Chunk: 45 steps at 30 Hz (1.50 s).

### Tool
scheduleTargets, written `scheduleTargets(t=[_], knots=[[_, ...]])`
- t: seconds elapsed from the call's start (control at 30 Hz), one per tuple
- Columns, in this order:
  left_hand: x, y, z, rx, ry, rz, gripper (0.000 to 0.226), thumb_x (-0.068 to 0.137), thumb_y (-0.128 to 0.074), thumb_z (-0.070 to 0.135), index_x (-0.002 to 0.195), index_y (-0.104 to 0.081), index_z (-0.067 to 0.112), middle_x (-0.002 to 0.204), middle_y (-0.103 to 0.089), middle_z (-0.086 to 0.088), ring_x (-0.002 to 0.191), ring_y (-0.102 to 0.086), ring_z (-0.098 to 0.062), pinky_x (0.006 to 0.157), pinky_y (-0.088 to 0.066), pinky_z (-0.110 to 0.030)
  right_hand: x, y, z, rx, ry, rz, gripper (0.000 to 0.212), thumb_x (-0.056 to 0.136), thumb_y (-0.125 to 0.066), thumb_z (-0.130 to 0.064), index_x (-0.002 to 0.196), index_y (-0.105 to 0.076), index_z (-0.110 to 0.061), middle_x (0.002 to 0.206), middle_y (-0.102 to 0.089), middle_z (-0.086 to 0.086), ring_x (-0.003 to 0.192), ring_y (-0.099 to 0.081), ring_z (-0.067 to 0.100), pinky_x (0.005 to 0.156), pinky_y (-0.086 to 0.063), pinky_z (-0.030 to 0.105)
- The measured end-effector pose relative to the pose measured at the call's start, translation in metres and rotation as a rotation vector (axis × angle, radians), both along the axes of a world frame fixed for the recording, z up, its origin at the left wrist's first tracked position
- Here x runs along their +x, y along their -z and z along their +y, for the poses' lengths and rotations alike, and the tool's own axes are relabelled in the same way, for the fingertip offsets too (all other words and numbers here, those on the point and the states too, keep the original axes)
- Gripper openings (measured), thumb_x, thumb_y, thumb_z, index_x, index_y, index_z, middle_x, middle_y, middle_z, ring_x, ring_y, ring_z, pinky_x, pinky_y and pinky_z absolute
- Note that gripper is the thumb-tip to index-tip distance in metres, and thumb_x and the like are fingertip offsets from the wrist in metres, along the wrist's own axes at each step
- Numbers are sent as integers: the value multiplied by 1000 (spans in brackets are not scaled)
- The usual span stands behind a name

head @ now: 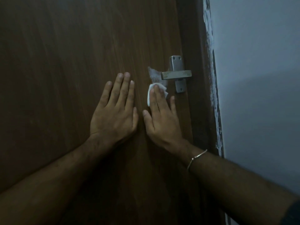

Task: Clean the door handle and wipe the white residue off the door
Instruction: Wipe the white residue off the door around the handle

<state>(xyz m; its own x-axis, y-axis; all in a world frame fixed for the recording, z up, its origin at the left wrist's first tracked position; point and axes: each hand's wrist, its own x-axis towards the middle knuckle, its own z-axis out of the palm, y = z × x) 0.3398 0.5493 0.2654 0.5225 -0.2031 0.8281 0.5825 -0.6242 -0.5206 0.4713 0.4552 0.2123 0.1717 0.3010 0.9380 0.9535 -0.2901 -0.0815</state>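
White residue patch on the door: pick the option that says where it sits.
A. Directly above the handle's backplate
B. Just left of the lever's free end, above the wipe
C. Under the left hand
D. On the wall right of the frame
B: the white residue lies on the door beside the free end of the handle lever, just above the wipe pressed flat by the right hand.

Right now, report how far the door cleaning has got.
Done: nothing clearly finished. In hand: the right hand presses a white wipe flat on the door just below the white residue, while the left hand rests open on the wood. Left: that smear beside the handle remains, and the lever looks smudged, so both need wiping.
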Motion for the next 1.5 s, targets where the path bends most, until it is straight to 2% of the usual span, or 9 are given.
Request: scheduleTargets(t=[0.17, 0.37, 0.53, 0.7, 0.87, 1.03, 1.2, 1.37, 1.5], knots=[[0, 0, 0, -4, 17, 7, 71, 102, -11, 43, 157, -6, -1, 165, 5, -21, 154, 7, -31, 125, -5, -49, -2, -44, 7, 7, -20, -25, 69, 101, -18, -45, 157, 0, -9, 165, 6, 7, 152, 11, 15, 123, 2, 50], [-1, 0, 1, 12, 6, 5, 72, 100, -11, 43, 156, -6, -2, 165, 4, -23, 154, 6, -32, 125, -4, -49, -1, -7, -5, -80, -50, -16, 74, 98, -13, -56, 157, 3, -13, 166, 8, 2, 151, 12, 11, 123, 4, 49], [0, 0, 1, 11, 50, 6, 71, 101, -10, 43, 156, -9, -2, 165, -2, -22, 155, 1, -32, 125, -7, -50, -8, -70, 6, 19, -144, 88, 73, 99, -14, -56, 157, 3, -14, 165, 8, 1, 152, 10, 12, 123, -1, 51], [0, 0, 0, 7, 38, 3, 71, 101, -8, 42, 156, -11, -2, 165, -1, -21, 155, 1, -32, 125, -7, -49, -6, -31, 0, -38, -42, 11, 73, 100, -18, -52, 157, 2, -12, 165, 9, 3, 151, 13, 12, 123, 3, 49], [2, 1, 2, 21, 51, -6, 70, 102, -11, 42, 156, -12, -2, 165, -3, -22, 155, 1, -32, 125, -9, -51, -6, -61, 6, 22, -99, 66, 73, 99, -12, -55, 157, 2, -14, 166, 7, 1, 151, 11, 11, 123, 3, 50], [-1, -1, 3, 26, 7, 10, 72, 100, -11, 43, 156, -12, -2, 165, -1, -22, 155, 2, -32, 125, -8, -49, 3, -13, -4, -37, -42, 27, 74, 100, -21, -53, 157, 4, -13, 165, 11, 1, 151, 14, 10, 123, 4, 50], [1, 0, 5, 36, 23, 4, 71, 101, -18, 41, 156, -13, -3, 165, -2, -23, 155, 1, -33, 125, -9, -51, 11, -57, 4, 20, -40, 27, 73, 99, -11, -57, 157, 4, -15, 165, 9, 1, 151, 11, 12, 122, 9, 50], [0, 0, 6, 8, -5, 18, 72, 100, -17, 43, 156, -10, -3, 165, 1, -22, 155, 3, -32, 125, -7, -49, 23, 8, -12, 10, -72, 11, 68, 102, -28, -46, 158, -2, -18, 166, 2, -2, 152, 5, 10, 122, -2, 50], [-3, -1, 0, -41, 33, 40, 72, 99, -22, 42, 156, -14, -3, 165, -2, -22, 155, 0, -32, 125, -8, -48, 27, 22, -27, 57, -113, 11, 55, 99, -51, -16, 151, -33, -8, 158, -31, 9, 149, -25, 19, 117, -31, 50]])
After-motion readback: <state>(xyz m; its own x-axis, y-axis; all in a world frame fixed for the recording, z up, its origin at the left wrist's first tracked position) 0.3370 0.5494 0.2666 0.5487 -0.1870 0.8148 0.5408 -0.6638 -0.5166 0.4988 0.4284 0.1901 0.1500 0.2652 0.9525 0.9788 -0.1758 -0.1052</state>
